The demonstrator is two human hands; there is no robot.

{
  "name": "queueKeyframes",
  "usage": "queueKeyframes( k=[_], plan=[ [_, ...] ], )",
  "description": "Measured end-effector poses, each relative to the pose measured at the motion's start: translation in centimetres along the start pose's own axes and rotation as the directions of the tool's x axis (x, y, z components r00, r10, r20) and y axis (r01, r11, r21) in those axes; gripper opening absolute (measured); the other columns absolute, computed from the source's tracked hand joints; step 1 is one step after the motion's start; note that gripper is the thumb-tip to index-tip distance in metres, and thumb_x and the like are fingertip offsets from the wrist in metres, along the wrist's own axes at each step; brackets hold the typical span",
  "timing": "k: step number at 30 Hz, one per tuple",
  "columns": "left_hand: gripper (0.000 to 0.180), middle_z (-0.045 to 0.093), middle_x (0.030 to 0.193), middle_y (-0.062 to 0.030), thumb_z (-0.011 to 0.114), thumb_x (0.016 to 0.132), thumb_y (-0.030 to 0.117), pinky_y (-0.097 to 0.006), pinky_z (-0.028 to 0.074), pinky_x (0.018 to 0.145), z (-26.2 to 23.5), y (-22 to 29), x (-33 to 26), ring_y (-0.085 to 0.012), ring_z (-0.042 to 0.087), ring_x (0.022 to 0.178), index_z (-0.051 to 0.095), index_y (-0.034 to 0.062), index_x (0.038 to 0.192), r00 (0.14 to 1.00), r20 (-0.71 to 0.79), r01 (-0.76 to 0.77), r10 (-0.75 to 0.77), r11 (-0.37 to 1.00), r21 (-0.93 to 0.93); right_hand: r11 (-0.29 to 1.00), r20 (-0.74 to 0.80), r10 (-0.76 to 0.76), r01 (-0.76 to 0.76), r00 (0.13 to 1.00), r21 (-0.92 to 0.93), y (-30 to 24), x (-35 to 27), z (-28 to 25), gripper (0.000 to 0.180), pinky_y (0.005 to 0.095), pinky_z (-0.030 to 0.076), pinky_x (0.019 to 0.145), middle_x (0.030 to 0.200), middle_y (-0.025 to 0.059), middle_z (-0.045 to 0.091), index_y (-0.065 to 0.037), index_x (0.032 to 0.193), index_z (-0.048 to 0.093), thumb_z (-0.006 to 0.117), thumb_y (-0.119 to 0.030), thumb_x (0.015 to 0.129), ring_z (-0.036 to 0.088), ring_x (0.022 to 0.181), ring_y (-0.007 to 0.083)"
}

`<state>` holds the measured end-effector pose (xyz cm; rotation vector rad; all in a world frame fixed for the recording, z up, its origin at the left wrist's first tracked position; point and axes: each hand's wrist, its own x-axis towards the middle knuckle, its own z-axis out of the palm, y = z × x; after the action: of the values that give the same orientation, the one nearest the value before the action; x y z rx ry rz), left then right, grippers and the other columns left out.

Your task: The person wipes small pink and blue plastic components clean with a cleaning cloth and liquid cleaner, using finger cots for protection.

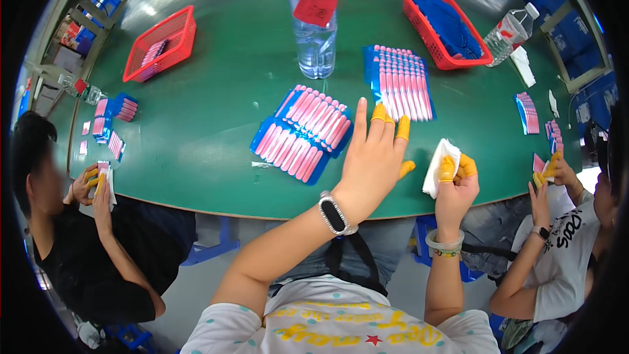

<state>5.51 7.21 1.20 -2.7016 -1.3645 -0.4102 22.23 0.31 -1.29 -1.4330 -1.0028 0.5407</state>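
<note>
My left hand [375, 157] is stretched over the green table with its fingers apart, several tips in yellow finger cots. Those fingertips reach the lower edge of a stack of blue sheets carrying rows of slim pink pieces [403, 85]; whether they press on it I cannot tell. In my right hand [457, 187] a folded white cloth or tissue [435, 172] is pinched between finger-cotted thumb and fingers, slightly above or at the table's near edge. Left of my left hand lies a second batch of pink pieces on blue sheets [301, 132], set in two rows.
A tall water bottle [316, 39] stands beyond the two batches. Red baskets sit far left [160, 46] and far right [452, 59], the right one holding blue material. Another bottle [511, 36] is beside it. Co-workers at left [92, 242] and right [557, 242] handle similar pink pieces.
</note>
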Motion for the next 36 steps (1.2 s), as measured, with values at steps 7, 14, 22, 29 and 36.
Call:
queueKeyframes(
  k=[7, 14, 22, 29, 36],
  plan=[
    [0.062, 0.059, 0.123, -0.0179, 0.065, 0.084, 0.048, -0.067, 0.014, 0.116, -1.5, 0.3, -3.4, -0.0351, 0.045, 0.132, 0.059, 0.0011, 0.124, 0.996, 0.019, -0.089, 0.092, 0.987, -0.134, 1.000, -0.017, 0.007, -0.006, 1.000, 0.012, 0.6, -0.2, -0.9, 0.025, 0.0222, 0.051, 0.073, 0.099, 0.0063, 0.067, 0.003, 0.115, 0.061, 0.066, -0.005, 0.093, 0.063, 0.083, 0.0085],
    [0.058, 0.054, 0.134, -0.0206, 0.065, 0.085, 0.049, -0.067, 0.012, 0.116, -2.1, 1.3, -7.3, -0.0345, 0.041, 0.138, 0.060, 0.0105, 0.129, 0.998, -0.022, -0.066, 0.062, 0.963, -0.261, 0.969, 0.209, -0.127, 0.166, 0.970, -0.184, -2.0, 1.8, 0.0, 0.028, 0.0274, 0.051, 0.072, 0.097, 0.0087, 0.069, 0.001, 0.114, 0.065, 0.069, -0.007, 0.088, 0.063, 0.084, 0.0145],
    [0.032, 0.058, 0.127, -0.0214, 0.070, 0.081, 0.038, -0.070, 0.017, 0.114, 0.2, 1.8, -8.1, -0.0328, 0.049, 0.132, 0.066, 0.0305, 0.111, 0.993, -0.026, -0.115, 0.112, 0.970, -0.213, 0.537, 0.577, -0.273, 0.619, 0.770, -0.573, -2.1, 1.7, 3.4, 0.033, 0.0411, 0.046, 0.080, 0.083, 0.0141, 0.066, 0.000, 0.106, 0.068, 0.071, -0.007, 0.074, 0.057, 0.081, 0.0324],
    [0.053, 0.055, 0.128, -0.0273, 0.076, 0.075, 0.038, -0.075, 0.016, 0.111, -0.7, 1.9, -7.7, -0.0377, 0.042, 0.138, 0.062, 0.0383, 0.125, 0.996, -0.015, -0.089, 0.089, 0.953, -0.290, 0.509, 0.565, -0.274, 0.616, 0.778, -0.601, -2.3, 5.3, 2.6, 0.027, 0.0410, 0.043, 0.079, 0.073, 0.0142, 0.065, -0.002, 0.098, 0.066, 0.073, -0.011, 0.073, 0.060, 0.068, 0.0330],
    [0.046, 0.049, 0.137, -0.0291, 0.076, 0.076, 0.036, -0.075, 0.015, 0.111, -0.7, 1.7, -7.5, -0.0390, 0.039, 0.139, 0.066, 0.0379, 0.121, 0.993, 0.024, -0.107, 0.117, 0.963, -0.246, 0.425, 0.681, -0.321, 0.743, 0.658, -0.517, -2.8, 2.9, 3.1, 0.020, 0.0413, 0.042, 0.079, 0.072, 0.0093, 0.064, -0.006, 0.086, 0.064, 0.074, -0.015, 0.072, 0.061, 0.068, 0.0283]
  ],
)
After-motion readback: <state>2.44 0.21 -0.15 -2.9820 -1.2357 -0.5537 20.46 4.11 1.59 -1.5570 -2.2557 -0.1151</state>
